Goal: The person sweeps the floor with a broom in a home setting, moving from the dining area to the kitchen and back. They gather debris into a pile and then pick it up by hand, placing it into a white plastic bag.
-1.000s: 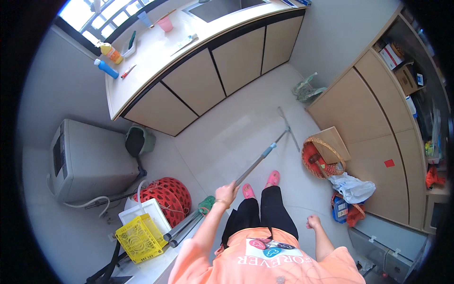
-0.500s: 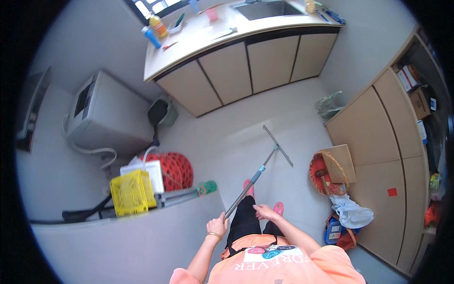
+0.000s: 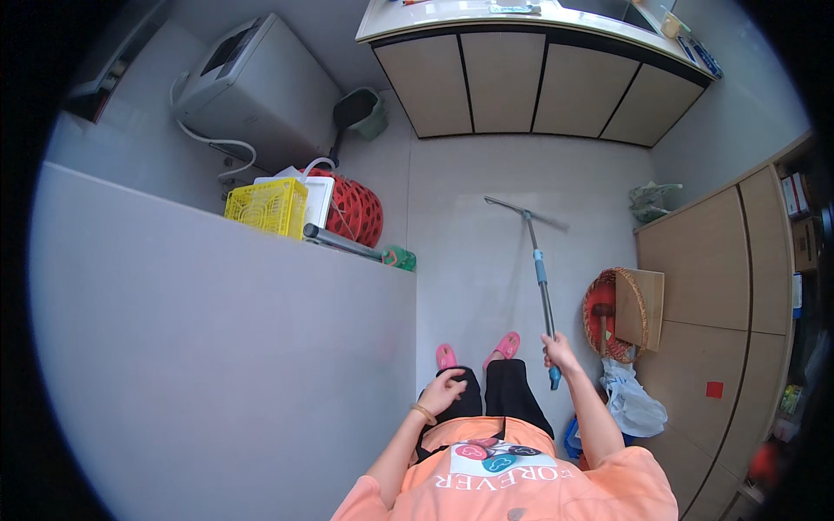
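Note:
My right hand [image 3: 559, 351] is wrapped round the grey pole of a long-handled floor squeegee [image 3: 540, 271], just above the blue end of its handle. The squeegee slants forward from my right side, and its thin crosswise head [image 3: 527, 213] is over the pale floor, partly blurred. In front of my left thigh, my left hand [image 3: 444, 391] holds nothing; its fingers are loosely bent and apart. A bracelet circles the left wrist.
A white partition [image 3: 234, 347] stands on my left, with a yellow basket [image 3: 267, 208] and a red perforated basket [image 3: 358, 211] behind it. On the right are a wicker basket [image 3: 599, 286], a white plastic bag [image 3: 637, 404] and cabinets [image 3: 695, 260]. A counter [image 3: 504, 82] spans the far side.
The squeegee has passed from my left hand to my right and swung over to my right side. My left hand has let go. The view has turned and tilted down.

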The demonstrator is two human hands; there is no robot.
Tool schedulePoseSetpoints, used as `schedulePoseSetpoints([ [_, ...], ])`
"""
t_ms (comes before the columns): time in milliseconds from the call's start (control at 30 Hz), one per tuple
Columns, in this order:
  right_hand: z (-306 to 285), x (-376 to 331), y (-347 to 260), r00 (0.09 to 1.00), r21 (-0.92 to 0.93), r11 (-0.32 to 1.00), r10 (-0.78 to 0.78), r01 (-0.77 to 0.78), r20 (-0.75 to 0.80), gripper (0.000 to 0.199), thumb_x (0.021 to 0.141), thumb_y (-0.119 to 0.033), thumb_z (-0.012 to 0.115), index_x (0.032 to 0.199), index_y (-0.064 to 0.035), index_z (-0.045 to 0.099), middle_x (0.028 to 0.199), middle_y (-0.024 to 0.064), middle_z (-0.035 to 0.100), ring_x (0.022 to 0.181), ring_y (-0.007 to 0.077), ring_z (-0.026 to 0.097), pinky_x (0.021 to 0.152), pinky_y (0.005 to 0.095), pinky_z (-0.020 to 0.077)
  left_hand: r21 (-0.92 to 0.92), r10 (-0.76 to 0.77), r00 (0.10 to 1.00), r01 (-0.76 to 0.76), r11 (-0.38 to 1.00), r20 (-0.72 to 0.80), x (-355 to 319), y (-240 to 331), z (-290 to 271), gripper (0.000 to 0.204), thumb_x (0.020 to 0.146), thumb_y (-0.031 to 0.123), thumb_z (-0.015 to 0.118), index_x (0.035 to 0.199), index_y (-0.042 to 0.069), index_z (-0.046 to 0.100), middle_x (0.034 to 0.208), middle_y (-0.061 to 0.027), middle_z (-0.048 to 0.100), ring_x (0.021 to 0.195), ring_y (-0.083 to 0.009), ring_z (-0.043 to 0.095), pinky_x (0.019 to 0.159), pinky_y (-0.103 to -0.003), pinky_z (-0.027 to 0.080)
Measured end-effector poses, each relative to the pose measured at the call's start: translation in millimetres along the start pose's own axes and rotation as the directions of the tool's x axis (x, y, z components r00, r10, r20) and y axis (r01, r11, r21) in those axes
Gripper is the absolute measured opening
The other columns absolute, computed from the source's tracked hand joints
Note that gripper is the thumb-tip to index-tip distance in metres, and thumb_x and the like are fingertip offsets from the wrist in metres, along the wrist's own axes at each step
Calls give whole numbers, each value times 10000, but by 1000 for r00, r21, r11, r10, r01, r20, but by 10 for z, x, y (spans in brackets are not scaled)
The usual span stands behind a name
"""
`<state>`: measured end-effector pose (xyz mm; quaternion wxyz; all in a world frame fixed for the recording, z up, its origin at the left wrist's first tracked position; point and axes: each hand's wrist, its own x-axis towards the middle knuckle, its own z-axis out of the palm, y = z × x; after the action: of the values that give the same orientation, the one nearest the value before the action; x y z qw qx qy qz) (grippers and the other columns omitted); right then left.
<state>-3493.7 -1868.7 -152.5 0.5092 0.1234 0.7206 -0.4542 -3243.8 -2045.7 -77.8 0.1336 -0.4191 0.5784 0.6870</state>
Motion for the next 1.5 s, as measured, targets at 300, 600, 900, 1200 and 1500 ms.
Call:
schedulePoseSetpoints([
  [300,-178,215,823,988,-321,947,-71,23,-136,539,890,-204,468,1384,-122,270,529,36,409,359,155,438,327,319,394,108,-304,937,325,940,-174,-669,-1625,-613,286,850,172,538,1093,23,562,763,-78,628,624,-139,589,585,-283,496],
  [600,43,-2147,3584,963,-526,845,-55,-96,-265,486,874,-225,487,1345,-163,383,672,121,585,478,192,557,442,343,466,435,-215,928,336,836,-305,-1050,-2728,-1041,302,796,267,522,1040,119,622,927,-171,640,927,-342,591,824,-388,461],
  [900,584,-1826,3033,975,-623,776,-200,97,-96,483,869,-265,471,1307,-76,397,850,238,604,830,364,604,719,421,460,423,-198,947,293,857,-254,-1565,-3103,-931,294,793,250,507,1028,124,628,934,-159,639,926,-330,588,827,-387,458],
  [1200,882,-543,2565,942,-693,701,-321,167,-98,488,874,-255,458,1323,-86,368,798,205,602,695,329,598,655,423,486,360,-173,898,330,873,-404,-2339,-3481,-602,263,804,245,522,1001,109,630,903,-178,637,892,-338,596,806,-400,465],
  [1500,-743,-3127,5322,968,-755,638,-250,155,-13,502,864,-254,476,1329,-100,370,874,289,588,829,440,575,739,496,445,330,-270,818,474,817,-508,-3124,-4666,229,269,790,251,529,998,119,636,967,-171,631,945,-346,580,837,-397,458],
])
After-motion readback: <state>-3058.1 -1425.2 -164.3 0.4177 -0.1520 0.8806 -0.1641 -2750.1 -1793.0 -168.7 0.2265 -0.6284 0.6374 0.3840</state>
